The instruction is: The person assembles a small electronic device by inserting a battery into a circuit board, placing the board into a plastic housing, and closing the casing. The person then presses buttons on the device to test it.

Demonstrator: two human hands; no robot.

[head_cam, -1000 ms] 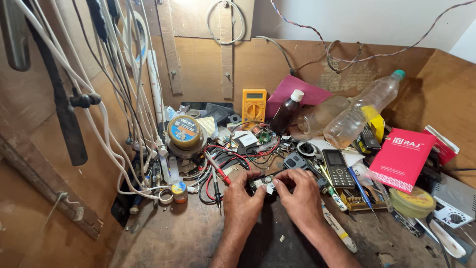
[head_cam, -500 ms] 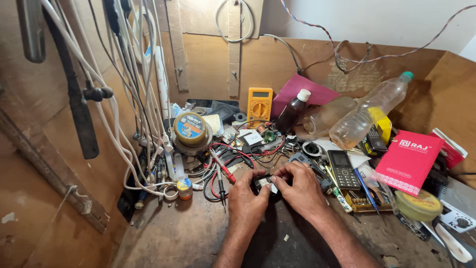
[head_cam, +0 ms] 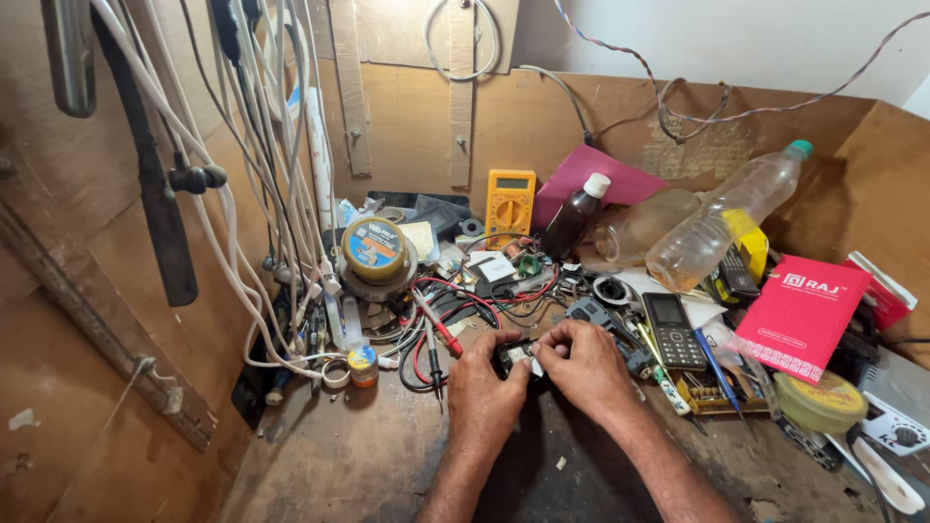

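A: Pinching at a small dark device [head_cam: 515, 360], both hands. Left hand [head_cam: 481, 392] grips its near-left edge, thumb on top. Right hand [head_cam: 579, 366] has fingertips [head_cam: 545, 345] pressed together on a pale bit at the device's top-right corner.

B: Where does it sit?

A: Low on the wooden workbench [head_cam: 339, 455], held between the two sets of fingers, mostly hidden by them. Cannot tell whether it rests on the bench or is lifted just off it.

B: Around the fingers?

A: Just beyond the left fingertips, red and black test leads [head_cam: 436, 329] coil away. Farther out behind them, a round solder spool [head_cam: 373, 248] and a yellow multimeter [head_cam: 510, 196] standing against the back board. Just right of the right fingers, a dark keypad phone [head_cam: 670, 329] lying flat. Past that, a red booklet [head_cam: 800, 318]. Beyond, a clear plastic bottle [head_cam: 722, 218] tilted on its side.

B: How far along?

A: My guess: mid-work on the device. It is in hand, fingers engaged at one corner. The probes lie untouched, the meter unused. Whether the device is opened or closed, too hidden to say.
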